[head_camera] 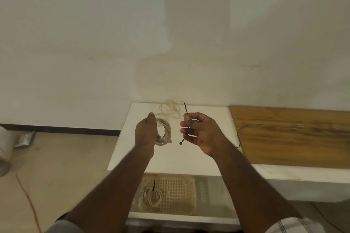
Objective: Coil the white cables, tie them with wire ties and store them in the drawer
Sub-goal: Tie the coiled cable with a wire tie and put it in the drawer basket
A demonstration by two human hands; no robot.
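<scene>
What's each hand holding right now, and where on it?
Left hand grips the coiled white cable at the coil's left side. Right hand pinches the dark wire tie near its middle, both ends free.

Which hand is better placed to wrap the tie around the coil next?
The right hand, likely: it already pinches the dark wire tie, with both ends free, beside the coiled white cable. The left hand grips that coil above the white tabletop, so it is occupied.
</scene>
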